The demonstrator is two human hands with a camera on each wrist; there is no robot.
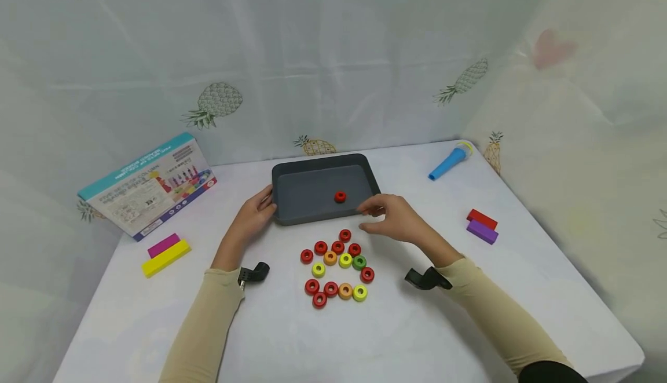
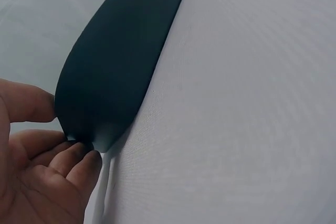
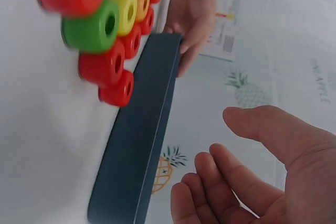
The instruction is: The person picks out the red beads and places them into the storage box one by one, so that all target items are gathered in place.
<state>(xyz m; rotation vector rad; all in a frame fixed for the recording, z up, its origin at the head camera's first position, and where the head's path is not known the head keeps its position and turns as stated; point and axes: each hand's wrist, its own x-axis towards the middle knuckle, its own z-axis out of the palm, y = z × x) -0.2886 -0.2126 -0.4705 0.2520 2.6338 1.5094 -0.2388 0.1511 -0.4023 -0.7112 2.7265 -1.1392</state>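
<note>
A dark grey tray [image 1: 312, 189] lies at the back of the table with one red ring bead [image 1: 340, 197] inside. My left hand [image 1: 253, 216] grips its left side; in the left wrist view, thumb and fingers [image 2: 79, 166] are round the tray's end. Above the tray's front right corner hovers my right hand [image 1: 391, 216], with thumb and fingers apart and nothing between them. Several ring beads in red, orange, yellow and green lie in front of the tray, among them a green bead [image 1: 359, 262]. In the right wrist view, the beads stand close to the tray wall [image 3: 139, 129].
To the left are a leaning printed box [image 1: 151, 189], a magenta block [image 1: 164, 245] and a yellow block [image 1: 167, 258]. On the right lie a blue toy microphone [image 1: 447, 163], a red block [image 1: 482, 219] and a purple block [image 1: 482, 232]. A pineapple-print curtain hangs behind.
</note>
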